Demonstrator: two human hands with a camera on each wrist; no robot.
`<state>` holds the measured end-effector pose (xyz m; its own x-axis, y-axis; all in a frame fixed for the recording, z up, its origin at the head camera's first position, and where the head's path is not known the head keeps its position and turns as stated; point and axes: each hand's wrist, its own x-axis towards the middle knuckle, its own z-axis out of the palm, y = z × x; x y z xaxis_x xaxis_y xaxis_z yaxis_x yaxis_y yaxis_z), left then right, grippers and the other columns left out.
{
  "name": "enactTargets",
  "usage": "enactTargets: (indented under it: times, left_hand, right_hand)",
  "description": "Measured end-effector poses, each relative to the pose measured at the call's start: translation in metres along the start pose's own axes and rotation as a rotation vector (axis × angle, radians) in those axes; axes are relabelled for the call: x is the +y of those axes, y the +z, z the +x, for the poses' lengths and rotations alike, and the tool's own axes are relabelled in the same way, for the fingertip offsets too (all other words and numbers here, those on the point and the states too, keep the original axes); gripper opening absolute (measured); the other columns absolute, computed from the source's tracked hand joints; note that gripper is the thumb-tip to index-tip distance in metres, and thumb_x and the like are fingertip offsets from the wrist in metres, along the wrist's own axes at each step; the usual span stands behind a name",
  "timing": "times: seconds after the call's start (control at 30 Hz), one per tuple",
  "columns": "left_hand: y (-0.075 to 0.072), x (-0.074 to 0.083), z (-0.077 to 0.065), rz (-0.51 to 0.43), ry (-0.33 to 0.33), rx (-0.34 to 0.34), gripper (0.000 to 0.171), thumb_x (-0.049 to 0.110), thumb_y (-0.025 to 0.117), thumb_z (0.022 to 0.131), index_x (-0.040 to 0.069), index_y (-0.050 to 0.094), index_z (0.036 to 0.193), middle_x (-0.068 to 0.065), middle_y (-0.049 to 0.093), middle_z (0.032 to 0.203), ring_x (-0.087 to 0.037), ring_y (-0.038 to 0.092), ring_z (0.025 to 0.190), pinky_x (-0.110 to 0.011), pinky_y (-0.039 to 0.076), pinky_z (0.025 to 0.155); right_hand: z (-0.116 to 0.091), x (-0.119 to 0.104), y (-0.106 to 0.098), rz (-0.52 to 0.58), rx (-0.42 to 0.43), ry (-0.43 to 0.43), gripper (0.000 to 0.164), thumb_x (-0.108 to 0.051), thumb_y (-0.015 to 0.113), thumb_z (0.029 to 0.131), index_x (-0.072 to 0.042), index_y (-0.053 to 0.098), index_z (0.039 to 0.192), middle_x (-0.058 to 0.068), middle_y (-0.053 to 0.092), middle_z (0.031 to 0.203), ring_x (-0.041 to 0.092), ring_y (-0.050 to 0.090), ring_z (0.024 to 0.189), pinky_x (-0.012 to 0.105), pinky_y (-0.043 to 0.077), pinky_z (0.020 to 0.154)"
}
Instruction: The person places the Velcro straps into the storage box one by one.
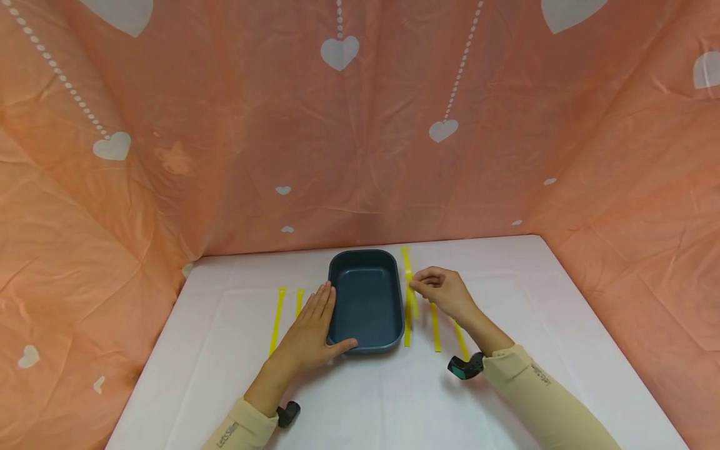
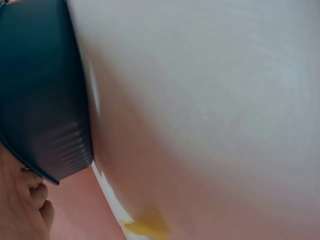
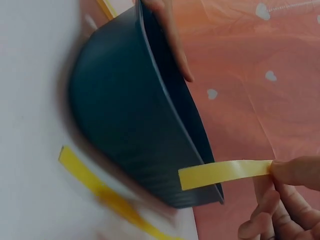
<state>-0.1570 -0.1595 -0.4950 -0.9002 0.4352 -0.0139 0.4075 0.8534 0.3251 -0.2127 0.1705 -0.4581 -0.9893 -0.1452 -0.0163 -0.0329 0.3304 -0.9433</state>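
Note:
A dark blue rectangular plastic bin (image 1: 367, 306) stands upright in the middle of the white table. My left hand (image 1: 308, 334) rests against the bin's left side with straight fingers, its thumb lying across the near corner of the rim. Just right of the bin, my right hand (image 1: 444, 290) pinches a thin yellow strip (image 3: 225, 174) between thumb and finger. That strip hangs beside the bin's rim in the right wrist view. Below it, another yellow strip (image 3: 107, 195) lies on the table along the bin's right side.
Two yellow strips lie on the left, one (image 1: 277, 322) farther out and one (image 1: 299, 301) partly behind the left hand. To the right lie two more, a strip (image 1: 435, 328) and a slanted strip (image 1: 461, 340) under the right forearm. A pink heart-printed cloth (image 1: 360, 156) encloses the table (image 1: 382, 406).

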Motion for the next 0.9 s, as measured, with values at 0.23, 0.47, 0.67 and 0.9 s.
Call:
enactTargets:
  times: [0.23,0.47,0.67,0.9]
  left_hand:
    - [0.001,0.000,0.000,0.008,-0.004,0.005,0.123,0.081,0.057,0.095,0.000,0.004,0.171,-0.013,-0.005,0.180,-0.029,-0.003,0.167,-0.048,0.008,0.135]
    - [0.001,0.000,0.000,0.006,-0.007,0.009,0.122,0.081,0.057,0.095,0.001,0.004,0.171,-0.013,-0.004,0.180,-0.029,-0.002,0.167,-0.048,0.009,0.135]
    - [0.002,0.000,0.000,0.007,-0.013,0.013,0.123,0.082,0.056,0.094,0.002,0.004,0.171,-0.012,-0.004,0.181,-0.028,-0.001,0.167,-0.048,0.010,0.135]
    - [0.003,0.000,0.001,0.025,-0.019,0.021,0.122,0.081,0.057,0.095,0.002,0.006,0.172,-0.012,-0.001,0.181,-0.028,0.001,0.167,-0.049,0.011,0.135]
  right_hand:
    - [0.002,-0.004,0.009,0.050,-0.013,0.020,0.018,-0.018,0.080,0.099,-0.002,0.077,0.108,0.017,0.079,0.101,0.018,0.061,0.078,0.031,0.055,0.068]
    - [0.003,-0.007,0.019,0.124,-0.028,0.062,0.020,-0.017,0.080,0.099,-0.001,0.077,0.111,0.004,0.079,0.094,0.023,0.061,0.079,0.028,0.053,0.068]
    - [0.004,-0.011,0.027,0.158,-0.027,0.073,0.017,-0.016,0.079,0.100,-0.002,0.077,0.110,0.002,0.077,0.092,0.030,0.061,0.082,0.031,0.053,0.071]
    - [0.007,-0.011,0.040,0.198,-0.059,0.054,0.018,-0.013,0.079,0.099,0.001,0.076,0.111,0.001,0.078,0.090,0.023,0.063,0.080,0.030,0.057,0.072]
